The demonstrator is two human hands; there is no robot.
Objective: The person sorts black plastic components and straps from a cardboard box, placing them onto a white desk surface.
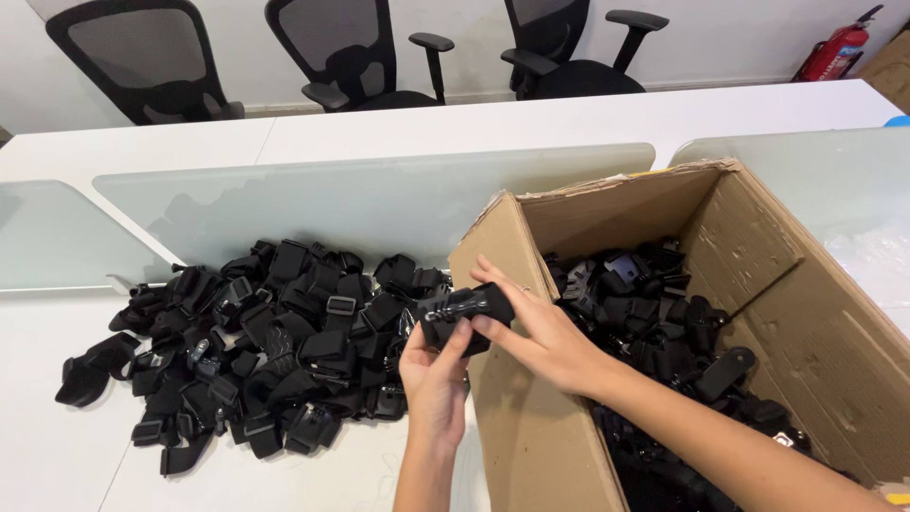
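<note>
On your white desk a strap pile lies left, frosted dividers and three chairs beyond. Your left hand and right hand pinch one strap mount at the near-left wall of the box, far right an extinguisher.

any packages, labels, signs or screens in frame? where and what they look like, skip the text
Cardboard box: right on the white desk, large, brown, open-topped, torn flaps, filled with black strap mounts.
Second cardboard box: far right top corner, brown, only an edge visible.
Label on the fire extinguisher: top right by the wall, pale patch on a red cylinder, too small to make out.
Signs or screens: none in view.
</note>
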